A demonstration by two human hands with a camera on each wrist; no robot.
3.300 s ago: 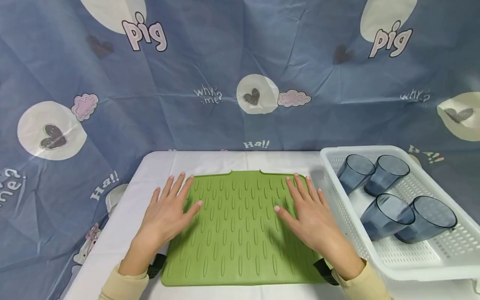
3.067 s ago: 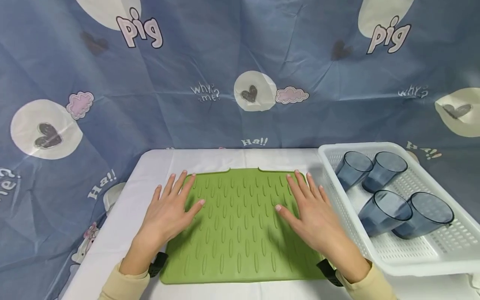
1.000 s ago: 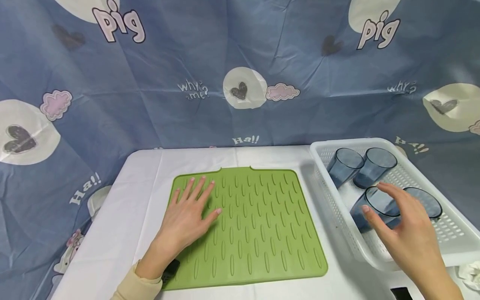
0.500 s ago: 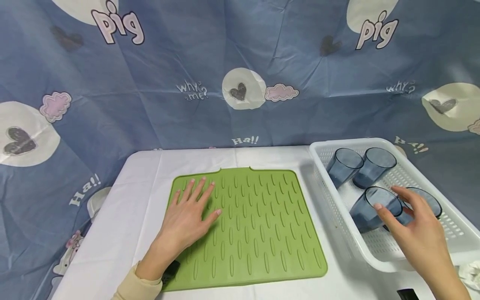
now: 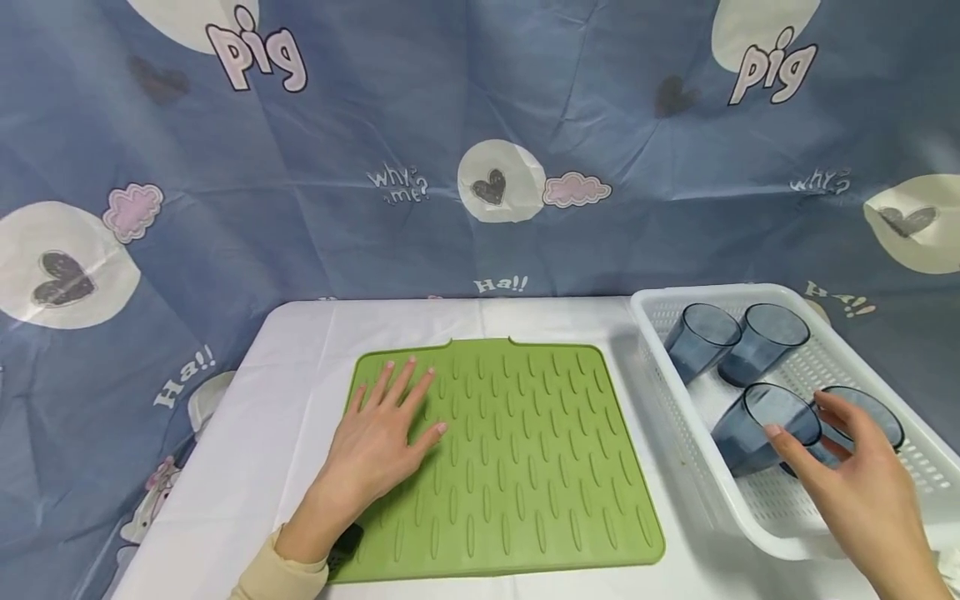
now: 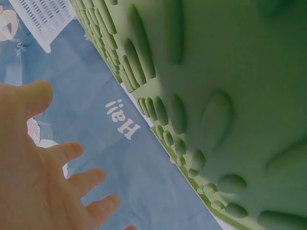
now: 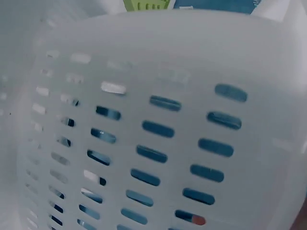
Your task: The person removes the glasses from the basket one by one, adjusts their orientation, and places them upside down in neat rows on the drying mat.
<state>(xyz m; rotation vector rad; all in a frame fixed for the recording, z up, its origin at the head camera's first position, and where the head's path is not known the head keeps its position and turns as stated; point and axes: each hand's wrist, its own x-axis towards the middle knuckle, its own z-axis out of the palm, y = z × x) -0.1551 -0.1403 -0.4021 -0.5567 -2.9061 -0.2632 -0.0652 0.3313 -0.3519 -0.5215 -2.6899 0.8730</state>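
Note:
My left hand (image 5: 378, 442) is spread, fingers straight, over the left part of a green ribbed silicone mat (image 5: 517, 450). In the left wrist view the left hand (image 6: 33, 163) is apart from the mat's raised ribs (image 6: 177, 112). My right hand (image 5: 862, 475) reaches into a white perforated plastic basket (image 5: 693, 467). Its thumb lies against the near-left blue glass tumbler (image 5: 750, 437), and its curled fingers are at that tumbler's right side. A second near tumbler (image 5: 873, 412) is partly behind the fingers. The right wrist view mainly shows the basket wall (image 7: 158, 139).
Two more blue tumblers, one on the left (image 5: 697, 342) and one on the right (image 5: 765, 342), lean at the basket's far end. A white cloth (image 5: 442, 321) covers the table, and a printed blue curtain (image 5: 420, 242) hangs behind it.
From above the mat, my right hand has moved right into the basket, and its fingers have closed on the near-left tumbler. My left hand stays spread over the mat.

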